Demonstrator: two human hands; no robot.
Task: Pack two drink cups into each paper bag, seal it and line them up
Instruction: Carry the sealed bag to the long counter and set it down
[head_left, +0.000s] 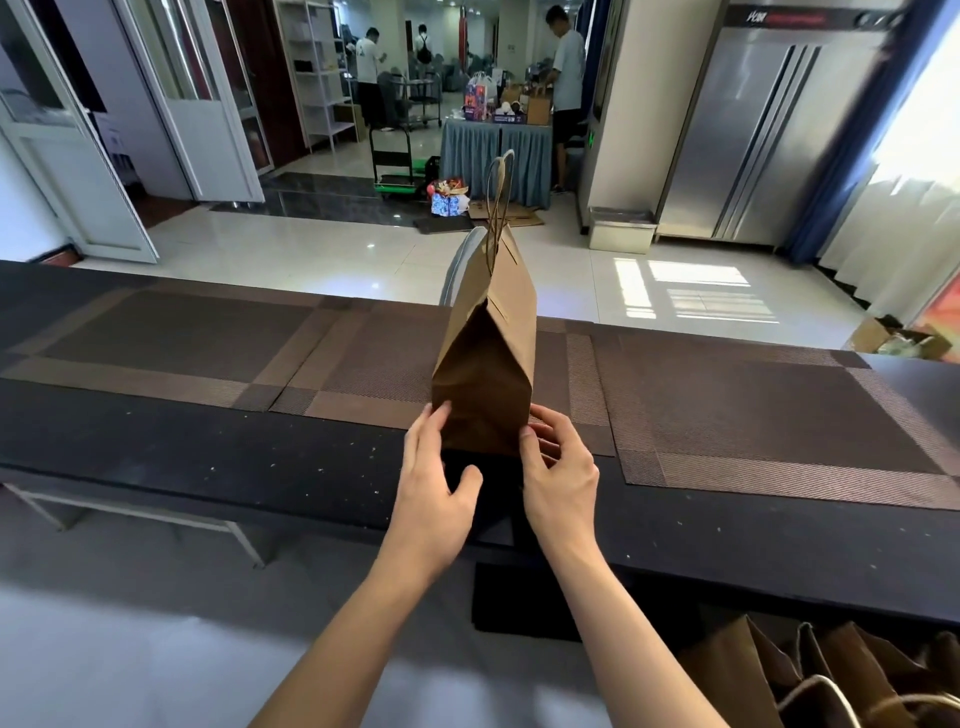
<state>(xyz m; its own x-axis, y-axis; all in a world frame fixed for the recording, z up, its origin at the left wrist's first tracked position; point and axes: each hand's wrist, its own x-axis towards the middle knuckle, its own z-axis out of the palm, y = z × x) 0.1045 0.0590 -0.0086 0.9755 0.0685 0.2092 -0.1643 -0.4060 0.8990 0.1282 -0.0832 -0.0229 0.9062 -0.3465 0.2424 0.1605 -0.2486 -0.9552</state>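
Observation:
A brown paper bag (488, 353) with twisted paper handles stands upright on the dark counter (260, 457), its top closed to a ridge. My left hand (434, 467) touches the bag's lower left edge with straight fingers, thumb spread away from it. My right hand (558, 462) holds the lower right corner, thumb on the near face and fingers curled round the side. No drink cups are visible; the bag's inside is hidden.
Brown woven placemats (753, 405) cover the counter's far half. Several more paper bags (831, 675) stand below the counter at lower right. A grey chair back (460, 270) rises behind the bag. People work at a draped table (498, 150) far off.

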